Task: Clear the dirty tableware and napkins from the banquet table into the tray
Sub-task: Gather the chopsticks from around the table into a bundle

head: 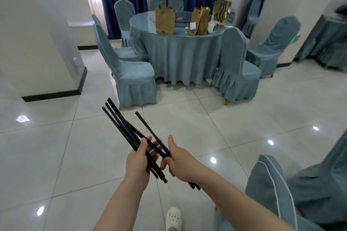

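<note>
My left hand (138,159) grips a fanned bundle of several black chopsticks (120,120), their tips pointing up and to the left. My right hand (180,159) holds black chopsticks (150,129) of its own, close beside the left bundle; how many I cannot tell. Both hands are held out over the white tiled floor. No tray is in view. A round banquet table (180,48) with a teal cloth stands ahead, a few steps away.
Brown paper bags (165,19) and a white cup (210,26) stand on the far table. Teal-covered chairs (131,73) ring it. Another covered chair (277,189) is close on my right. A white wall corner (56,43) juts out at left. My white shoe (173,218) shows below.
</note>
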`<state>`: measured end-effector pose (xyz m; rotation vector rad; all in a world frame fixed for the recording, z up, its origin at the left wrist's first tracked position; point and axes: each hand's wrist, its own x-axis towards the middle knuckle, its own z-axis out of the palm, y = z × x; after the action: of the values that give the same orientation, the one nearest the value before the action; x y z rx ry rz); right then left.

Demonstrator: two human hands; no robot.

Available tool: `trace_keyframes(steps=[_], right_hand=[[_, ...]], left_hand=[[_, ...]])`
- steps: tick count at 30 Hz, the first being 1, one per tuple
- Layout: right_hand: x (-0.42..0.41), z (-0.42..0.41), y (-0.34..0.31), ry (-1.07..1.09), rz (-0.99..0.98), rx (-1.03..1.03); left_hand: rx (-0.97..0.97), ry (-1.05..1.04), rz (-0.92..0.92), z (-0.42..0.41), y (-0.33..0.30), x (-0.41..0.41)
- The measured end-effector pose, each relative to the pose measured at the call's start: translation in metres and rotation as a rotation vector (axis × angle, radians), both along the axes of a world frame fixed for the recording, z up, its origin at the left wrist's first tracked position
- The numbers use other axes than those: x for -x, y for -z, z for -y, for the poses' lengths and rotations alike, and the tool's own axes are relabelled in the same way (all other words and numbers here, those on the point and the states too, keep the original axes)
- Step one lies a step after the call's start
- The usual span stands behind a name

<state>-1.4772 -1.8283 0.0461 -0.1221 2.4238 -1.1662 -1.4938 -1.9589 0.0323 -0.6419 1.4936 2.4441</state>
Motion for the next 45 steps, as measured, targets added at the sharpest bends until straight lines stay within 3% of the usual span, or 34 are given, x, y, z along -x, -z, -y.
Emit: trace_keyframes(steps=[12, 18, 22, 26, 31, 34, 38, 41, 45], right_hand=[[0.195, -0.104, 0.024, 0.054, -0.078, -0.247], [0.252, -0.177, 0.033, 0.152, 0.015, -0.262], [0.289, -0.251, 0.036, 0.305, 0.056, -0.122], [0.323, -0.319, 0.044, 0.609, 0.103, 0.145], [0.373, -0.374, 0.047, 1.286, 0.143, 0.850], [0.393, -0.409, 0.041, 1.595, 0.039, 1.181], [0.395, -0.469, 0.030, 1.859, -0.152, 1.273], [0.396, -0.513, 0.028, 1.907, -0.258, 1.275], [0.391, -0.570, 0.037, 1.886, -0.346, 1.276]], left_hand=[[-0.003, 0.014, 0.107, -0.138, 0.009, 0.210], [0.049, 0.148, 0.132, -0.218, 0.010, 0.276], [0.012, 0.207, 0.097, -0.277, 0.012, 0.340], [-0.042, 0.261, 0.085, -0.335, 0.013, 0.416], [-0.096, 0.372, 0.059, -0.432, 0.003, 0.488], [-0.116, 0.507, -0.011, -0.493, -0.005, 0.505], [-0.135, 0.806, -0.117, -0.562, -0.005, 0.497], [-0.133, 1.043, -0.196, -0.611, -0.002, 0.483], [-0.106, 1.187, -0.243, -0.680, -0.002, 0.476]])
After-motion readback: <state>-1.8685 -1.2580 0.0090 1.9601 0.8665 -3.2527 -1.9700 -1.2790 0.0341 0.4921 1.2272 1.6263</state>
